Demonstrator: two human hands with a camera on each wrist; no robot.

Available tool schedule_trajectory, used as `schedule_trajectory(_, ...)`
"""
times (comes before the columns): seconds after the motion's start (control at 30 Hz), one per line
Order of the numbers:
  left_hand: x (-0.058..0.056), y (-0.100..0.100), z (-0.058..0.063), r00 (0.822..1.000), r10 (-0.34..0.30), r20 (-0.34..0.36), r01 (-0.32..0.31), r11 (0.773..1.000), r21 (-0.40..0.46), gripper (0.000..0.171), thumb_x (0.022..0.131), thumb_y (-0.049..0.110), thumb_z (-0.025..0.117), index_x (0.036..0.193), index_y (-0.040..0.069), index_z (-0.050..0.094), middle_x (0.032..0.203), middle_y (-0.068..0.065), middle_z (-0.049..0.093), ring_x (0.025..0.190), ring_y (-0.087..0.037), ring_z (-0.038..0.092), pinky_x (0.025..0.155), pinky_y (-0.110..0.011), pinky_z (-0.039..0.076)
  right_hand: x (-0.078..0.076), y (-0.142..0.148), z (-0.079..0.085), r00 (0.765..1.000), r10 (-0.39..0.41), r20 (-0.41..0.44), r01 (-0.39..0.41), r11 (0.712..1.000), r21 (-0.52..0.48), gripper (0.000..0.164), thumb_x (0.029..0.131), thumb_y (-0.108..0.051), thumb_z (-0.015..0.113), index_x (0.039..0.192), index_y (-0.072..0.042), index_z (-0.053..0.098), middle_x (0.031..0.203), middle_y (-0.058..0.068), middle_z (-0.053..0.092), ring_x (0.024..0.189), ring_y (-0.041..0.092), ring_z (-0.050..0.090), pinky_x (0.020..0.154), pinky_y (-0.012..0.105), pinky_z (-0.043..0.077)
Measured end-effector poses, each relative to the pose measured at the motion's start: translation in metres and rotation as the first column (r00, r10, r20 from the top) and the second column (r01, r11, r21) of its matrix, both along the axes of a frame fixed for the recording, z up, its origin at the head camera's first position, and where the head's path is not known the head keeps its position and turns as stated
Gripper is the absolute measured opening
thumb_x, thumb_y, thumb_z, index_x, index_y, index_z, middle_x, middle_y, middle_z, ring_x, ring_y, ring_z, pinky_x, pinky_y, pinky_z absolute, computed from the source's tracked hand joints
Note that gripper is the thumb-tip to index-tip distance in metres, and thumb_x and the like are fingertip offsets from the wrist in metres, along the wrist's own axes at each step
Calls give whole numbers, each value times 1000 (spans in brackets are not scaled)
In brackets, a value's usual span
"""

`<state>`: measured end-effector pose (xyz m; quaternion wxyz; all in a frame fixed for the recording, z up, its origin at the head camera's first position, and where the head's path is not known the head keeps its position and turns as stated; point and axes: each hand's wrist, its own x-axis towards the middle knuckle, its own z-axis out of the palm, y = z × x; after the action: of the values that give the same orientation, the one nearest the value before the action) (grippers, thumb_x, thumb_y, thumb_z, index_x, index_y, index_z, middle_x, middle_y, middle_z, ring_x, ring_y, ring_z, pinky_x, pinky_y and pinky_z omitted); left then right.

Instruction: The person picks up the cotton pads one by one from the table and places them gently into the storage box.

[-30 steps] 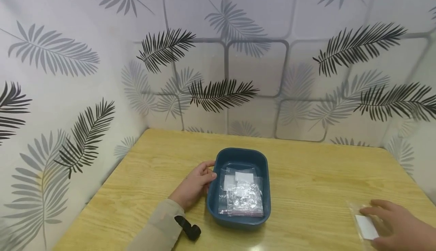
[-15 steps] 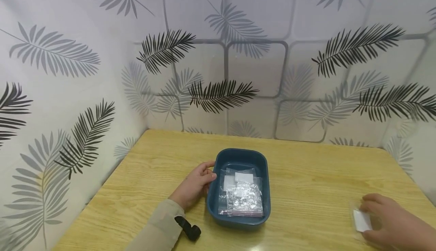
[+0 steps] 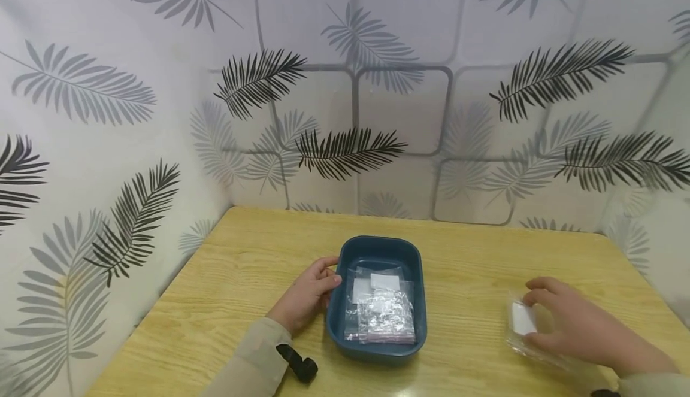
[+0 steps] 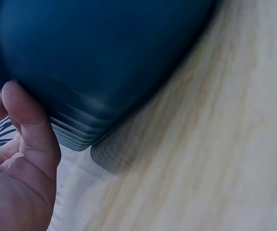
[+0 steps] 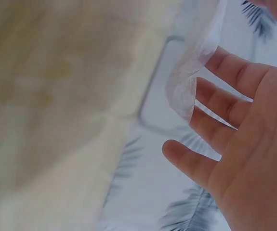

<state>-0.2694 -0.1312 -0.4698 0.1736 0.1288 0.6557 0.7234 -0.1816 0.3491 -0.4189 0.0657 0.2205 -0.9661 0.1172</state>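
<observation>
A dark blue plastic bin (image 3: pixel 339 346) stands on the table with several clear plastic zip bags (image 3: pixel 385 319) inside, some showing white labels. My left hand (image 3: pixel 303 295) holds the bin at its left side, thumb at the rim and fingers against the outer wall; the left wrist view shows the thumb close up along the bin. Off to the right, my right hand (image 3: pixel 574 325) pinches another clear plastic bag (image 3: pixel 523 319) with a white label, its loose end trailing toward me. In the right wrist view this bag (image 5: pixel 182 91) hangs at the fingertips.
The wood-grain table (image 3: pixel 469 277) extends around the bin. Behind it and to the left rises a leaf-patterned wall covering (image 3: pixel 399 181). A black strap (image 3: pixel 297 362) sticks out from the left sleeve.
My right hand has moved left and away from me, carrying the clear plastic bag closer to the bin. My left hand and the bin keep their place.
</observation>
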Motion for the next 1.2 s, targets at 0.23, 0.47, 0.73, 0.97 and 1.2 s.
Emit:
schedule_trajectory(0.23, -2, -1, 0, 1000, 6, -10, -6, 1000, -9, 54, 103, 11, 55, 153, 5, 37, 101, -12, 54, 78, -18, 56, 65, -30, 51, -17, -53, 24, 997, 70, -19, -71, 995, -66, 40, 76, -40, 87, 104, -22, 65, 133, 16, 55, 117, 39, 56, 89, 53, 51)
schedule_trajectory(0.47, -3, -1, 1, 1000, -5, -2, 5, 1000, -22, 53, 103, 11, 56, 153, 6, 38, 103, -13, 55, 78, -19, 57, 66, -30, 52, -34, -98, 39, 993, 112, -48, -116, 990, -82, 41, 77, -40, 85, 107, -19, 67, 137, 15, 54, 120, 37, 55, 94, 52, 49)
schedule_trajectory(0.73, -4, -1, 2, 1000, -9, 9, 9, 1000, -7, 54, 103, 13, 57, 153, 8, 38, 107, -14, 55, 84, -21, 60, 70, -32, 54, -55, -147, 57, 983, 180, -45, -182, 981, -60, 47, 78, -45, 83, 111, -16, 68, 142, 13, 51, 125, 36, 52, 100, 52, 46)
schedule_trajectory(0.97, -2, -1, 1, 1000, -2, 2, 2, 1000, -15, 52, 104, 12, 56, 152, 8, 40, 106, -15, 54, 82, -20, 59, 68, -31, 53, -68, -181, 59, 985, 172, -16, -172, 985, 1, 54, 78, -50, 81, 117, -14, 71, 142, 11, 52, 128, 32, 51, 104, 48, 44)
schedule_trajectory(1.2, -1, 1, 1, 1000, -25, 5, 25, 1000, 16, 51, 105, 11, 53, 154, 9, 37, 108, -16, 55, 82, -19, 61, 67, -32, 54, -71, -193, 53, 987, 160, -5, -160, 986, 51, 65, 81, -54, 78, 128, -11, 68, 149, 15, 47, 137, 36, 43, 107, 52, 41)
